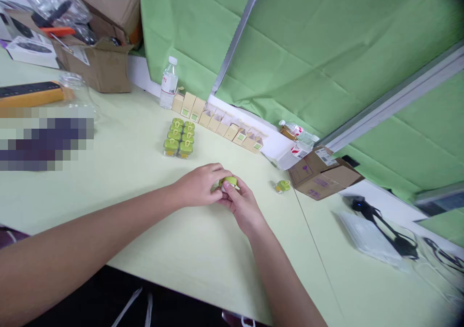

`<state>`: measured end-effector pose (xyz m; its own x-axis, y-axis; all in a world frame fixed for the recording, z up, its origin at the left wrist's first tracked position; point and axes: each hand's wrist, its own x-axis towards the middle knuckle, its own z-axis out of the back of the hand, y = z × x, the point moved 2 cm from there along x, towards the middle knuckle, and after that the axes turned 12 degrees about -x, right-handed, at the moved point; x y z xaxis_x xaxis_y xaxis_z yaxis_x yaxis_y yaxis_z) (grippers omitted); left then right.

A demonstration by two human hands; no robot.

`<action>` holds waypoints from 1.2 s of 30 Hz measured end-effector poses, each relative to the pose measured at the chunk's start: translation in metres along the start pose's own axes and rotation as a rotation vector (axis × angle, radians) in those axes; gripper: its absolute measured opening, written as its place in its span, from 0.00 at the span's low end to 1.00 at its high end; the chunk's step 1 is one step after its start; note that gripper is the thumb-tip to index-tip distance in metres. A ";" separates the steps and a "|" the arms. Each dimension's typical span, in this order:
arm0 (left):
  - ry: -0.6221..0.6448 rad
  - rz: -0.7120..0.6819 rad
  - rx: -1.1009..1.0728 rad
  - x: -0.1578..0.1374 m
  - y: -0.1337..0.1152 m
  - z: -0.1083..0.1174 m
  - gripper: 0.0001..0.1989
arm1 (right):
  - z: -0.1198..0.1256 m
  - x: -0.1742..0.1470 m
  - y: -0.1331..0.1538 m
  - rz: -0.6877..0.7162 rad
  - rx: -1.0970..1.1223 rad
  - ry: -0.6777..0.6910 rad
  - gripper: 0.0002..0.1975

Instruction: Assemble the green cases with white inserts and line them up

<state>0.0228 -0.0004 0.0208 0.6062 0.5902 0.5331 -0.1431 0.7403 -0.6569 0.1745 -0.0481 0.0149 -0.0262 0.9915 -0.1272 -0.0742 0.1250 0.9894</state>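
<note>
- And here we are, both bare hands meeting over the pale table (pixel 203 249), close in and busy!
- The left hand (pixel 197 185) comes in from its side, fingers curled narrow around a green-lidded jar (pixel 230 179).
- The right hand (pixel 243 205) is on it too, thumb pressed to the near side, fingers tucked beneath: a snug two-handed hold.
- That jar sits between the fingertips, near the middle of the view, much of it hidden by the hands.
- Look beyond the left hand: two neat lines of matching jars (pixel 186 146), packed tightly together, green lids up!
- One lone jar (pixel 284 185) stands off to the right, near a brown carton (pixel 306 172).
- And at the back, a row of small paper boxes (pixel 214 124), with a water bottle (pixel 167 85) upright at its left end!
</note>
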 end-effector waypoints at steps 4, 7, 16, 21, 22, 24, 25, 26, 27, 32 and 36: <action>0.009 -0.001 0.008 0.002 -0.003 0.000 0.22 | 0.000 -0.001 0.002 0.004 -0.028 -0.005 0.20; 0.014 -0.006 0.008 0.002 -0.004 -0.002 0.23 | 0.000 -0.002 0.004 0.018 0.004 0.005 0.14; 0.041 -0.019 -0.050 -0.001 -0.001 -0.002 0.27 | -0.001 -0.003 0.002 0.017 0.017 -0.055 0.22; 0.132 -0.080 0.027 -0.002 -0.002 0.003 0.30 | 0.006 0.000 -0.002 0.060 -0.285 -0.164 0.27; 0.142 -0.107 0.084 -0.002 -0.003 0.003 0.30 | 0.006 0.000 -0.002 0.098 -0.356 -0.171 0.28; 0.161 -0.171 0.217 0.000 -0.003 0.004 0.27 | 0.007 0.000 -0.002 0.180 -0.459 -0.183 0.29; 0.167 -0.197 0.276 0.000 -0.002 0.005 0.25 | 0.007 0.000 -0.002 0.216 -0.490 -0.183 0.29; 0.166 -0.211 0.320 0.001 -0.001 0.006 0.23 | 0.007 -0.001 -0.001 0.243 -0.505 -0.174 0.28; 0.160 -0.212 0.348 0.002 0.000 0.007 0.22 | 0.007 -0.001 -0.001 0.259 -0.506 -0.164 0.27; 0.075 -0.099 0.337 0.004 0.008 0.014 0.18 | 0.010 -0.002 0.001 0.214 -0.434 -0.118 0.24; 0.018 -0.047 0.299 0.005 0.011 0.016 0.19 | 0.014 -0.002 0.002 0.199 -0.422 -0.124 0.19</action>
<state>0.0115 0.0158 0.0248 0.6314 0.5490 0.5477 -0.3365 0.8303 -0.4443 0.1884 -0.0493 0.0178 0.0363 0.9947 0.0962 -0.4784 -0.0672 0.8756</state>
